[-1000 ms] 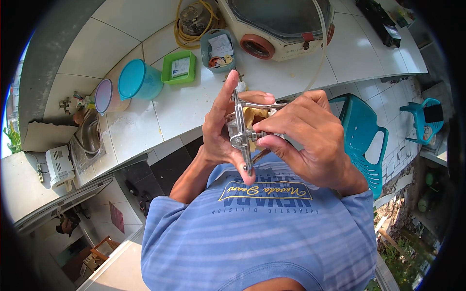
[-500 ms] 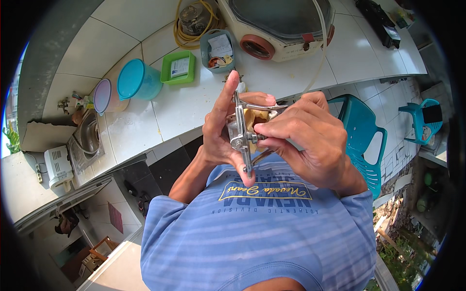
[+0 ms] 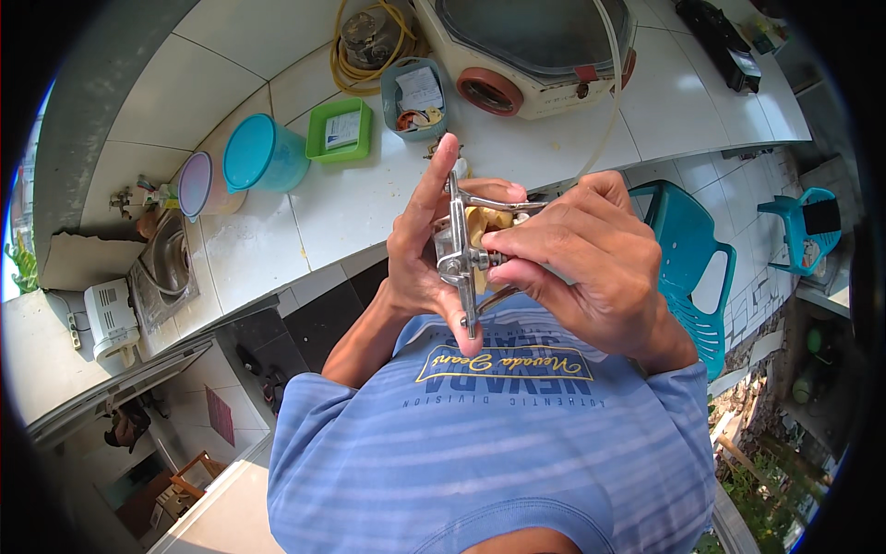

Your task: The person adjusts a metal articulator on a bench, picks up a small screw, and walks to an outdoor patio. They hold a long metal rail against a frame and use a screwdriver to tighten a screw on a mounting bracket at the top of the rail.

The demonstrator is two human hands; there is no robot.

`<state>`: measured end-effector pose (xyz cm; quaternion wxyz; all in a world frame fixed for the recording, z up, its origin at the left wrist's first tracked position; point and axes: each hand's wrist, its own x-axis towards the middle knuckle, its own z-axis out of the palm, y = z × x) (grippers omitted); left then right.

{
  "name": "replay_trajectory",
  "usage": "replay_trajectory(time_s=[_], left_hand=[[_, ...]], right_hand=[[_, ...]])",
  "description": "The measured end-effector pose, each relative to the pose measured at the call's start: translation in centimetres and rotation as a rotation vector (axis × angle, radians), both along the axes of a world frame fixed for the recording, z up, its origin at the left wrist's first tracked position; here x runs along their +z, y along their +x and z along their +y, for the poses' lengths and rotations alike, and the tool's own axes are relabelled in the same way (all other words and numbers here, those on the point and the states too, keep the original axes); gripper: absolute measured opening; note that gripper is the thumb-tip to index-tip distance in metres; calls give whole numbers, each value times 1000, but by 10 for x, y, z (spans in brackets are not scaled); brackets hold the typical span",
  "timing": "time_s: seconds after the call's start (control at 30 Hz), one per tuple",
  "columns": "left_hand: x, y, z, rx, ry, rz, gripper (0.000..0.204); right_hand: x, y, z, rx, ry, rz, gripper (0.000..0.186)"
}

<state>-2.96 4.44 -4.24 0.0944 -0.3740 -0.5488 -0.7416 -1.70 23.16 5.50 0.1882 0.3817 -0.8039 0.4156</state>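
Observation:
A metal dental articulator [image 3: 458, 267] is held up in front of my blue shirt, its long bar standing nearly vertical. Inside its frame sits a yellowish plaster cast [image 3: 489, 219], partly covered by the frame and my fingers. My left hand [image 3: 413, 242] supports the articulator from the left, with the index finger stretched along the bar's top end and the thumb at its bottom end. Between thumb and index finger, my right hand [image 3: 591, 268] pinches a small metal screw [image 3: 492, 259] at the middle of the frame. The other right fingers are curled.
Along the tiled counter [image 3: 323, 212] stand a turquoise bucket [image 3: 265, 152], a green tray [image 3: 338, 129], a grey-blue bin [image 3: 413, 99] and a cream cabinet [image 3: 544, 88] with a round port. Teal plastic chairs [image 3: 688, 240] are at right. A sink [image 3: 166, 268] lies far left.
My right thumb and index finger have shifted slightly at the screw. The articulator has moved only a trace, and my left hand keeps its hold.

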Motion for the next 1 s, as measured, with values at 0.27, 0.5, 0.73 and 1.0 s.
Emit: replay_trajectory(time_s=[0.27,0.5,0.73,1.0], left_hand=[[-2,3,1,-11,37,-64,161],[-2,5,1,-7,53,-109,160],[-1,5,1,-27,71,-146,160],[3,11,-1,-54,88,-262,159]], right_hand=[[-2,0,1,-3,34,-7,30],[-4,0,-2,-17,2,-29,31],[-6,-2,-1,-3,31,-16,31],[1,-1,-3,-14,-12,-161,29]])
